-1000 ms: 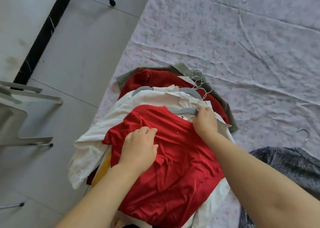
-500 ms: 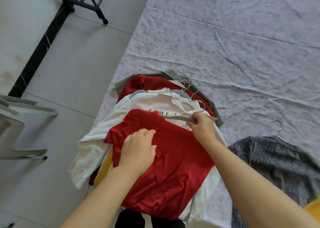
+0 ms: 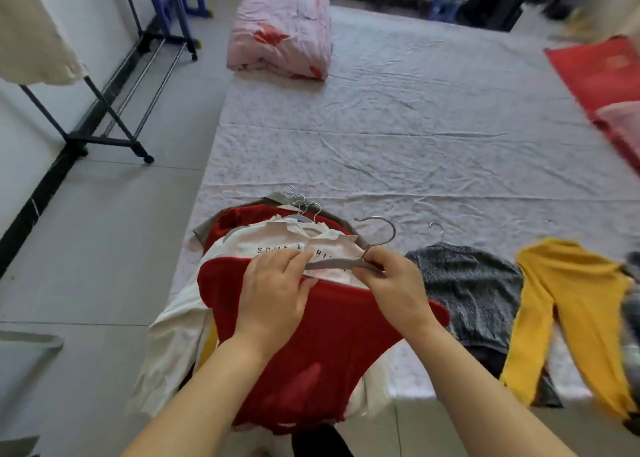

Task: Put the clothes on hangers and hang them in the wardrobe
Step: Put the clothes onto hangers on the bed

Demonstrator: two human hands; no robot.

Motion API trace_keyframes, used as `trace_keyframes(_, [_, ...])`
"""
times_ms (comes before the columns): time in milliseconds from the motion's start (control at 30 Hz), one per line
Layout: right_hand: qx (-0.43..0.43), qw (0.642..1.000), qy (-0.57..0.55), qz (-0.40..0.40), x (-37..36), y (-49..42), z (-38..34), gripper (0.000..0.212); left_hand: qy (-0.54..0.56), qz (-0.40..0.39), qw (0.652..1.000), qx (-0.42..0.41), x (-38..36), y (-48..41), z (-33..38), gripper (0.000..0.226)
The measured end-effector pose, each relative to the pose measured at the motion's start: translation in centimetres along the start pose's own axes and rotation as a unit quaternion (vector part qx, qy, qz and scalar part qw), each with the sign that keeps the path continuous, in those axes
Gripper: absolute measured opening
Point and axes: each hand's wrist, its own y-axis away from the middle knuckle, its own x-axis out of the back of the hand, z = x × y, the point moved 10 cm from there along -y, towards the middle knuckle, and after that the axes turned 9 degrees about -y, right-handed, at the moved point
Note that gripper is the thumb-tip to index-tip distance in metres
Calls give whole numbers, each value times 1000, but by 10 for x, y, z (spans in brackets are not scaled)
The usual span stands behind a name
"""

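Hangering step: red T-shirt (image 3: 332,345) tops the pile at the bed (image 3: 415,127) corner nearest you. Your right hand (image 3: 394,283) grips the grey hanger (image 3: 329,264); your left hand (image 3: 273,293) seems to pinch the neckline. Next: feed the hanger inside.

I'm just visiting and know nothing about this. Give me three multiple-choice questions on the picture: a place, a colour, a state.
1. Where is the folded pink quilt? A in a basket; B at the far end of the bed; C on a chair.
2. The garment right of the grey sweater is: A yellow; B blue; C green.
3. The grey hanger over the red shirt is: A gripped by the right hand; B hooked on a door; C in a box.
Answers: B, it sits on the sheet farthest from the person; A, the garment shows plain yellow; A, fingers curl round the hanger near its hook.
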Motion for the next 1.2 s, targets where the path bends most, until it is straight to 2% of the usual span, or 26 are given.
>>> trace_keyframes(100, [-1,999,-14,29,32,38,-15,41,6,65,997,-48,28,12,31,29])
trace_keyframes(300, [-10,996,-39,85,98,99,-16,13,51,100,987,-110,51,31,100,15])
trace_keyframes(467, [-15,987,-54,148,161,138,16,28,104,81,984,-123,41,41,166,14])
trace_keyframes(667, [-5,978,-49,202,252,182,81,33,149,57,982,-98,-6,54,263,17])
trace_keyframes(900, [0,979,27,200,360,193,158,37,181,11,983,-26,-62,50,370,19])
trace_keyframes(1033, [13,979,77,189,396,172,179,35,207,4,978,21,-82,33,389,19])
trace_keyframes(1200, [17,983,97,154,399,125,201,36,223,-12,973,51,-120,6,384,18])
